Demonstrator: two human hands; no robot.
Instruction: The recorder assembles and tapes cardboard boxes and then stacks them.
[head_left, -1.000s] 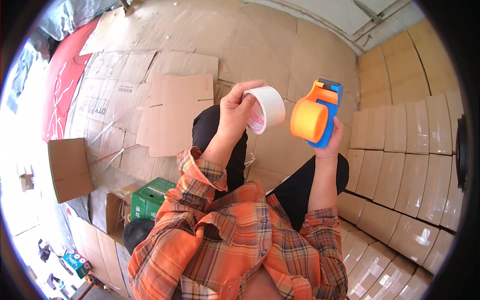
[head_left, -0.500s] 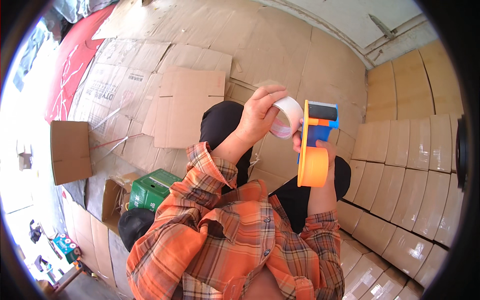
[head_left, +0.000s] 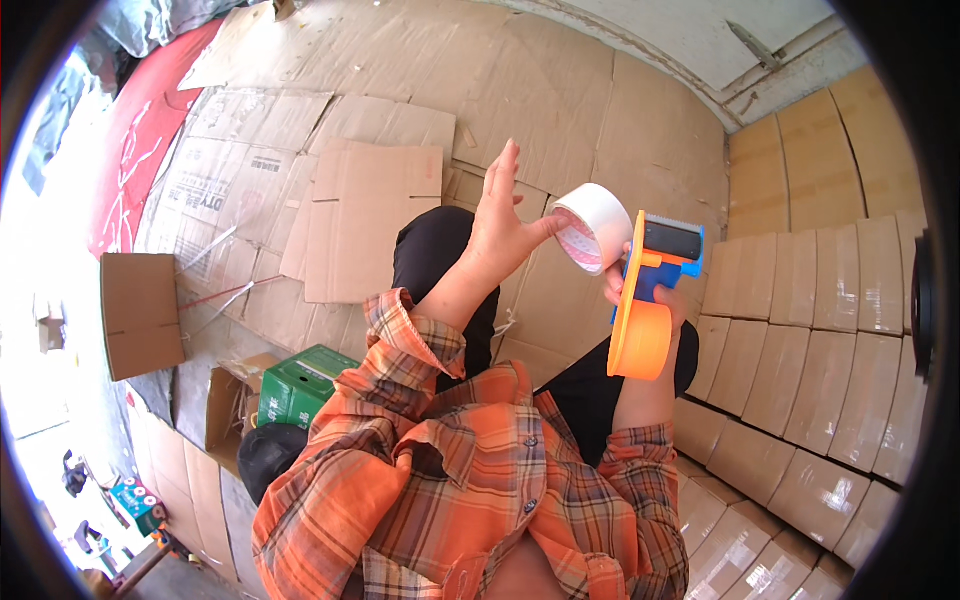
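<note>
My left hand [head_left: 503, 222] is raised with its fingers spread, and its thumb and fingertips pinch the rim of a white roll of tape [head_left: 592, 227] that has a pink printed core. The roll is pressed against the side of an orange and blue tape dispenser [head_left: 648, 300]. My right hand [head_left: 650, 292] is wrapped around the dispenser's handle and is mostly hidden behind its orange wheel. Both hands are held above my black trousers; my orange plaid sleeves run up from the lower edge.
Flattened cardboard sheets [head_left: 370, 215] cover the floor in front. Rows of taped cartons [head_left: 830, 330] are stacked at the right. A green box [head_left: 300, 385] sits beside an open carton at my left, and a folded cardboard box [head_left: 140, 315] lies further left.
The dispenser has turned upright, its orange wheel now edge-on. My left hand has opened its fingers and brought the tape roll against the dispenser.
</note>
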